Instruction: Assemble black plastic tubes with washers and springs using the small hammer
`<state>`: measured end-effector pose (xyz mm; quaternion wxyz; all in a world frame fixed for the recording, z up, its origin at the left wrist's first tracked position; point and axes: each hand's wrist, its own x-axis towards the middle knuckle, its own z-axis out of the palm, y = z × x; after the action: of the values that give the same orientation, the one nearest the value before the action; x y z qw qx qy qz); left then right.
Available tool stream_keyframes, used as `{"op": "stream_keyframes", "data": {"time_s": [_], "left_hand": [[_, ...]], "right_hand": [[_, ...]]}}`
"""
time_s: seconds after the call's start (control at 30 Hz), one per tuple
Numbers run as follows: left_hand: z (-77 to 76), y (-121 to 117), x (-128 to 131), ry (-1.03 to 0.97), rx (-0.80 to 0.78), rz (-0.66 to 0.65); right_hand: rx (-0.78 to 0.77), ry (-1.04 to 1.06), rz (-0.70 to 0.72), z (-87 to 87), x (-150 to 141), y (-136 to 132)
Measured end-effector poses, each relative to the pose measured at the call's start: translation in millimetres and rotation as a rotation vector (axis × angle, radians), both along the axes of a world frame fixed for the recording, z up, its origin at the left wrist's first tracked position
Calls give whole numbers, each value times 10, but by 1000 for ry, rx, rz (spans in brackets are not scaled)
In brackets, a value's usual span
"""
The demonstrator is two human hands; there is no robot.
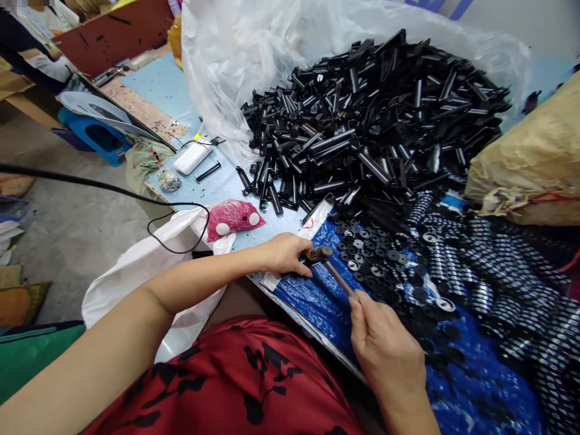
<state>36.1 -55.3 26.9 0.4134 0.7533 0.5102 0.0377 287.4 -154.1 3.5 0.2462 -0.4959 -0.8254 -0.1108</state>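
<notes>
My right hand point(385, 350) is closed around the thin handle of a small hammer point(341, 278), which slants up and left. Its dark head lies right beside my left fingertips. With thumb and fingers, my left hand point(287, 252) grips a black plastic part point(309, 258), largely covered by the hammer head and my fingers. Whether head and part touch, I cannot tell. Both hands are over a blue plastic sheet point(312, 302) at the table's near edge. Loose black discs point(362, 244) lie on the sheet, right of the hammer.
A large heap of black spool-like parts point(371, 121) fills the back, on clear plastic point(226, 72). Rows of stacked discs point(512, 290) lie right, below a tan sack point(530, 151). A pink pouch point(233, 219), white box point(193, 157) and black cable point(113, 188) are left.
</notes>
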Motion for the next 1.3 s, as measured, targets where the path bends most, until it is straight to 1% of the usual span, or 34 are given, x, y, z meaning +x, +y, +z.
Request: {"op": "stream_keyframes", "data": {"time_s": [0.1,0.17,0.23,0.33,0.4,0.43,0.5,0.53,0.57,0.6,0.63,0.67,0.7,0.73,0.8,0.83,0.87,0.9,0.97,1.03,1.07,1.1,1.17,1.23,1.3], "left_hand": [[-7,86,-14,36,-12,-47],[-18,137,-1,55,-34,-78],[-35,164,44,75,-32,-103],[-34,144,110,137,44,-142],[39,89,40,189,108,-161],[109,51,-56,210,130,-181],[309,-39,-370,239,112,-257],[423,-82,-563,238,62,-326],[534,-120,-755,244,-29,-376],[628,-148,-921,248,-111,-377],[694,-162,-1043,250,-150,-358],[724,-158,-1110,248,-132,-336],[715,-131,-1121,255,-53,-307],[668,-78,-1085,282,77,-274],[500,101,-933,389,390,-197],[410,208,-846,461,516,-152],[332,312,-766,524,596,-121],[273,406,-702,569,631,-112],[201,554,-646,648,634,-135],[151,674,-682,708,668,-163],[128,721,-717,726,706,-186],[111,752,-748,731,748,-206],[110,744,-764,699,828,-181],[151,661,-687,644,827,-86],[200,564,-533,593,762,52]], "right_hand": [[-4,147,108,85,-42,-35],[-27,191,215,88,-77,-75],[-72,153,289,32,-121,-112],[-142,65,321,-82,-153,-155],[-176,93,367,-119,-105,-175],[-190,126,388,-123,-54,-185],[-194,191,393,-118,87,-204],[-183,206,368,-119,167,-214],[-167,208,335,-129,243,-221],[-151,202,298,-148,308,-224],[-133,191,263,-176,356,-220],[-122,178,238,-209,382,-208],[-115,171,223,-242,386,-189],[-113,169,214,-268,368,-166],[-123,174,199,-276,297,-132],[-128,180,187,-255,260,-131],[-132,194,169,-222,236,-144],[-132,204,143,-185,232,-169],[-138,231,86,-131,314,-244],[-133,182,-33,-120,540,-342],[-115,160,-121,-122,703,-404],[-83,140,-227,-120,890,-475],[7,122,-466,-98,1295,-619],[63,104,-670,-68,1676,-713],[11,67,-768,-62,1966,-717]]}}
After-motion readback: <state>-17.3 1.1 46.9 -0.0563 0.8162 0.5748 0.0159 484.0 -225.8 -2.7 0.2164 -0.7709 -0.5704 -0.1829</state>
